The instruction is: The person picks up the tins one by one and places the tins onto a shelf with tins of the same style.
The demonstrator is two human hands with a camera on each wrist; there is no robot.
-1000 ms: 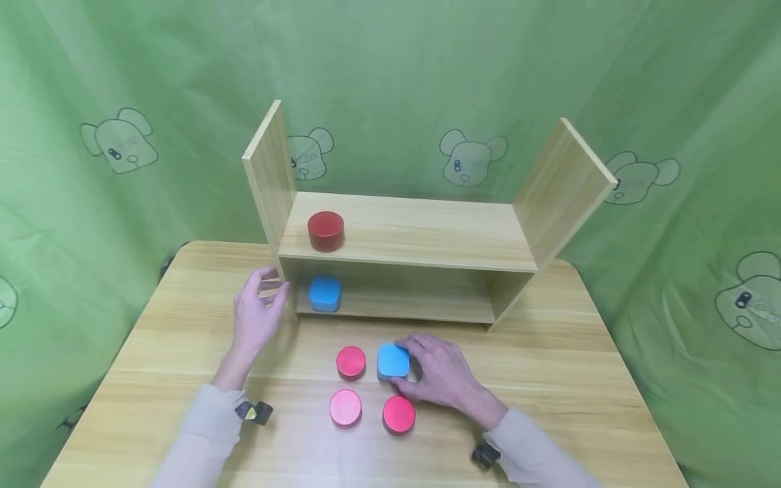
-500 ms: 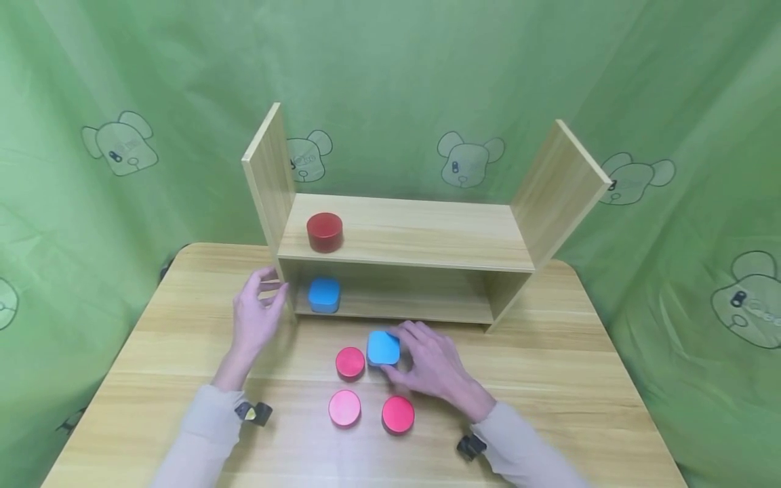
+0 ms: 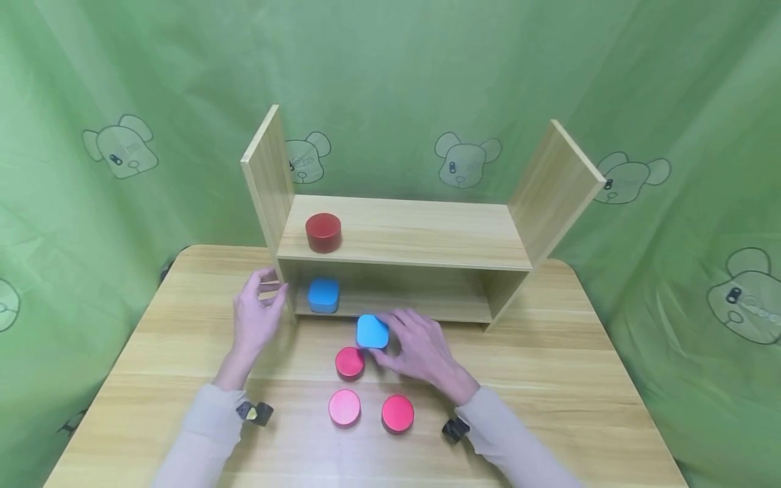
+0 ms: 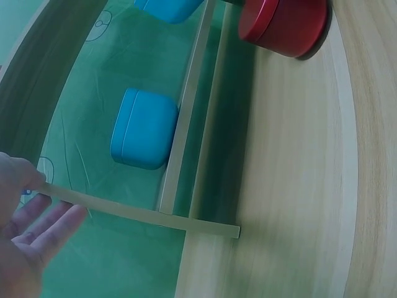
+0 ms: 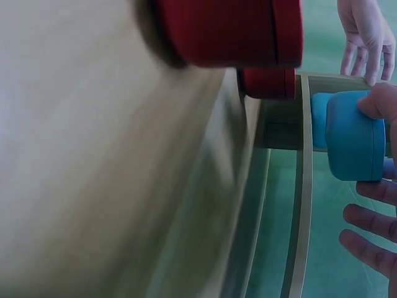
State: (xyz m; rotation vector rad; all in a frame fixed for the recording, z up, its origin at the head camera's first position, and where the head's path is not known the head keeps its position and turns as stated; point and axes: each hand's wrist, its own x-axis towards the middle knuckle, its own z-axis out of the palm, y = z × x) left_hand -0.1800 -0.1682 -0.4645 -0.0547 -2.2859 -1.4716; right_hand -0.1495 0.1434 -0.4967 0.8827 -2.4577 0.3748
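Observation:
In the head view my right hand (image 3: 421, 346) pinches a blue rounded-square tin (image 3: 372, 331) between thumb and fingers, in front of the wooden shelf (image 3: 396, 258). The right wrist view shows the thumb on one side of this tin (image 5: 353, 136), with several fingers spread beyond. My left hand (image 3: 259, 312) holds the shelf's left side panel; in the left wrist view its edge (image 4: 111, 207) lies between thumb and fingers. A second blue tin (image 3: 323, 295) stands at the left of the lower tier. On the upper tier sits a dark red round tin (image 3: 323, 232).
Two red round tins, one nearer the shelf (image 3: 350, 363) and one at the right (image 3: 398, 414), stand on the wooden table (image 3: 549, 407) with a pink round tin (image 3: 344, 408). A green curtain (image 3: 390, 68) hangs behind.
My right hand has carried the blue tin forward and left, from beside the red tins toward the shelf's lower tier. The left hand stays at the side panel.

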